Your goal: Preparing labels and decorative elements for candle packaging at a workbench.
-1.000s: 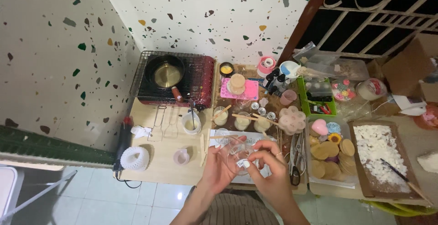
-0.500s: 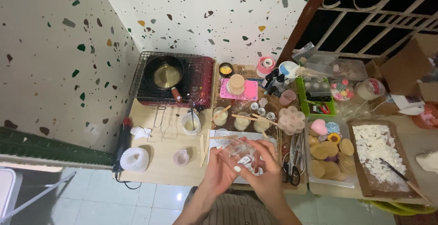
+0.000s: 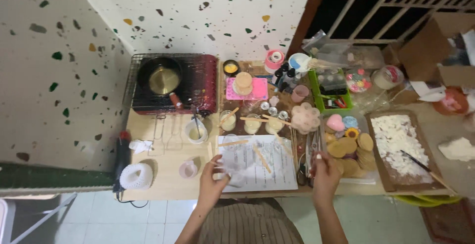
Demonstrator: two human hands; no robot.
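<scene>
The left hand (image 3: 212, 180) pinched a clear plastic cup (image 3: 233, 169) by its rim, over the near edge of the printed paper sheet (image 3: 262, 167). It looked light and thin (likely to buckle if squeezed), so the rim seemed the safest hold. The right hand (image 3: 324, 178) reached with loosely spread fingers, holding nothing, toward the scissors (image 3: 308, 157). Farther back stood wax-filled cups (image 3: 252, 124), then the pan (image 3: 163, 78) on the stove (image 3: 200, 83).
</scene>
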